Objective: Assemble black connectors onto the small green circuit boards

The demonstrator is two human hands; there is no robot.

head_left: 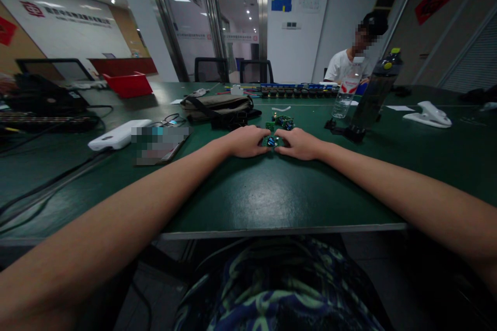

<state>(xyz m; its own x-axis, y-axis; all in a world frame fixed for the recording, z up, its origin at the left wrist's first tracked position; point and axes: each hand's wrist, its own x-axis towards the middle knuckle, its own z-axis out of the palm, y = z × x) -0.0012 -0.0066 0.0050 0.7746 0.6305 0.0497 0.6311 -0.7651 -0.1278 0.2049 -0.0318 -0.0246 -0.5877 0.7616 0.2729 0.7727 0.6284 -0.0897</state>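
My left hand [249, 141] and my right hand [300, 144] rest close together over the middle of the dark green table. Between their fingertips lies a small circuit board [272, 141] with blue and dark parts on it. Both hands curl their thumb and fingers around its sides, closed on it. Just beyond the hands sits a small heap of green circuit boards [285, 122]; its lower part is partly hidden by my right hand. The fine parts of the held board are too small to make out.
A grey-brown pouch [217, 107] lies behind my left hand. Further left are a white power strip [118, 134], a phone-like slab [163, 146] and cables. A clear water bottle [347, 90] and a tall dark bottle [375, 95] stand right. A person [337, 67] sits across.
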